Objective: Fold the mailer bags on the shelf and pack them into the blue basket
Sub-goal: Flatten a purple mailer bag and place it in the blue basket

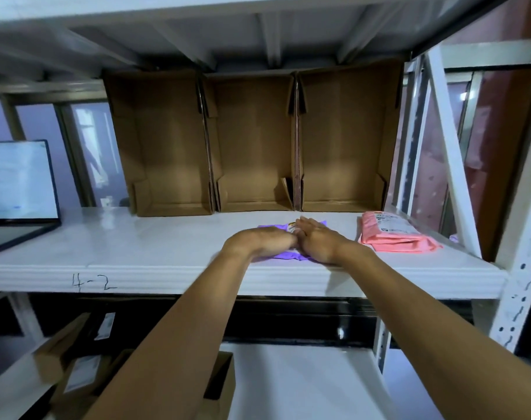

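Film, thin and limp, made up the purple mailer bag (284, 256) lying mid-frame near the front edge of the white shelf (136, 237), under both hands. The right hand (317, 242) pressed it flat with straight fingers. The left hand (262, 241) curled its fingers at the bag's middle, but whether they pinched it could not be told. Light and slippery, the bag would likely spring open, so its folded edges looked the best hold. A pink mailer bag (397, 237) lay folded at right.
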Available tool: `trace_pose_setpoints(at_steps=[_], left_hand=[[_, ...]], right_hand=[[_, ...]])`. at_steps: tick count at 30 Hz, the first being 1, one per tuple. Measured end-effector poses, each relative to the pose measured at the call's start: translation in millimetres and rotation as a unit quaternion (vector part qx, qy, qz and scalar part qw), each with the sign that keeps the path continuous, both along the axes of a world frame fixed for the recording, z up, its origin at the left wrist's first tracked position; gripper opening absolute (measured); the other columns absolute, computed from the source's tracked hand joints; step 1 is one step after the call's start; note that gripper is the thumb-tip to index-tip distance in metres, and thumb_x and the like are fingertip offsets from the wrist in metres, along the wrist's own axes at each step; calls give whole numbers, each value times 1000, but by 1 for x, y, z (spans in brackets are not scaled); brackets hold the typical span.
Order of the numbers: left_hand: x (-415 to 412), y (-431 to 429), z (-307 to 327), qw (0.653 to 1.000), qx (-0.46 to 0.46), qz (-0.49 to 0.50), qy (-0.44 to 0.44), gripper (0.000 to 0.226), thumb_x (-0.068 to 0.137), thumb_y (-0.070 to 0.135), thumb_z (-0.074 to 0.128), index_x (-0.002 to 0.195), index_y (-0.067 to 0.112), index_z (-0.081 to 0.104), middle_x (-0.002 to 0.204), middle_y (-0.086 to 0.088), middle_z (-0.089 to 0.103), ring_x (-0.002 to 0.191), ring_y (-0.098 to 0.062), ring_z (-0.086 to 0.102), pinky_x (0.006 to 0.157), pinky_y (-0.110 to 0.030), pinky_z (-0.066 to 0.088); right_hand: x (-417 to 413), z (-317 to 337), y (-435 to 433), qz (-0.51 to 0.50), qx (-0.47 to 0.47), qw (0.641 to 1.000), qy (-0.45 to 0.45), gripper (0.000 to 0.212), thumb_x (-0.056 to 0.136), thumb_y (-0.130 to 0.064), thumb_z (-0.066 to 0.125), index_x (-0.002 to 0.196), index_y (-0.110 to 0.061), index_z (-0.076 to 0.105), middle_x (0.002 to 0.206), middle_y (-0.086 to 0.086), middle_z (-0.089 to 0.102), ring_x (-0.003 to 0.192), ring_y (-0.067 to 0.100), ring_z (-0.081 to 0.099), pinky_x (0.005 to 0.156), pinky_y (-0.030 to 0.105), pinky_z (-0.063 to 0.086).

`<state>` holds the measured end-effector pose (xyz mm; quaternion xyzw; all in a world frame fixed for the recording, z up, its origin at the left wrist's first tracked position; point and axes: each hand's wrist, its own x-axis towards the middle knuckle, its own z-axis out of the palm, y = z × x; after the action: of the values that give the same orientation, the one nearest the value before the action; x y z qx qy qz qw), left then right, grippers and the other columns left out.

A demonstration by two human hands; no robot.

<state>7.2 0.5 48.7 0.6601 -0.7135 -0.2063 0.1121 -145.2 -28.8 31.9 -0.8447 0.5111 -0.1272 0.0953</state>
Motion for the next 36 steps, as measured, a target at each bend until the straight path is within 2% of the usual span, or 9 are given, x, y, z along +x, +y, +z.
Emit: trace_pose_setpoints(at_steps=[2, 6, 8, 12, 15, 19, 23, 32, 36], left_hand=[[-4, -10, 3, 996, -55, 26, -58, 35, 97, 38, 40, 107, 14, 63, 121, -11, 64, 101, -27, 56, 80, -35, 41], [-24, -6, -19, 949, -265, 101, -140, 37, 102, 30, 39, 115, 11, 68, 119, -16, 66, 111, -36, 59, 87, -39, 47], [-31, -5, -26, 930, -309, 101, -173, 34, 104, 23, 39, 116, 9, 67, 117, -17, 66, 110, -37, 59, 85, -39, 46], [-20, -20, -32, 937, -325, 76, -102, 34, 102, 26, 36, 115, 14, 66, 113, -15, 69, 103, -38, 61, 80, -40, 46], [-23, -21, -34, 957, -285, 34, -33, 34, 99, 26, 35, 120, 19, 60, 118, -12, 69, 106, -38, 62, 83, -41, 48], [-20, -24, -30, 981, -192, 14, -7, 40, 101, 19, 32, 137, 19, 50, 138, -12, 59, 123, -35, 53, 96, -37, 42], [-16, -27, -28, 993, -120, 11, -21, 52, 105, 29, 27, 157, 31, 27, 159, -3, 39, 142, -26, 38, 110, -32, 31], [-16, -32, -27, 995, -69, 8, -73, 56, 108, 29, 23, 161, 18, 7, 169, -3, 8, 155, -18, 7, 124, -34, 8], [-12, -43, -32, 990, -63, 19, -123, 60, 105, 37, 23, 161, 22, 10, 169, -5, 8, 155, -19, 6, 125, -43, 12]], right_hand=[[-1, -1, 2, -2, -5, 1000, -14, 48, 109, -29, 23, 151, -7, 31, 162, 8, 22, 150, 20, 14, 115, 29, 17], [-1, -5, 3, -5, -19, 999, -26, 45, 108, -27, 24, 144, -8, 43, 154, 10, 36, 143, 23, 28, 112, 34, 25], [-2, -7, 0, -17, -34, 998, -53, 45, 108, -28, 23, 141, -8, 46, 151, 10, 41, 139, 24, 35, 110, 37, 29], [1, -13, -6, -28, -92, 992, -76, 42, 106, -30, 26, 134, -13, 52, 142, 9, 52, 128, 25, 47, 103, 35, 36], [0, -16, -5, -25, -157, 984, -79, 44, 107, -28, 26, 143, -13, 46, 149, 10, 47, 138, 25, 41, 114, 35, 29], [-1, -15, -10, -20, -76, 993, -91, 45, 107, -33, 20, 147, -21, 38, 154, 5, 39, 143, 24, 34, 113, 39, 29], [3, -16, -14, -19, -22, 999, -45, 50, 108, -29, 13, 155, -19, 26, 165, 0, 17, 152, 13, 8, 121, 35, 9], [5, -13, -20, -28, -11, 999, -12, 52, 106, -36, 14, 154, -22, 30, 163, -1, 24, 150, 17, 16, 120, 40, 17], [6, -11, -15, -34, -6, 999, -2, 51, 107, -35, 15, 154, -20, 27, 164, 1, 20, 151, 19, 14, 120, 40, 15]])
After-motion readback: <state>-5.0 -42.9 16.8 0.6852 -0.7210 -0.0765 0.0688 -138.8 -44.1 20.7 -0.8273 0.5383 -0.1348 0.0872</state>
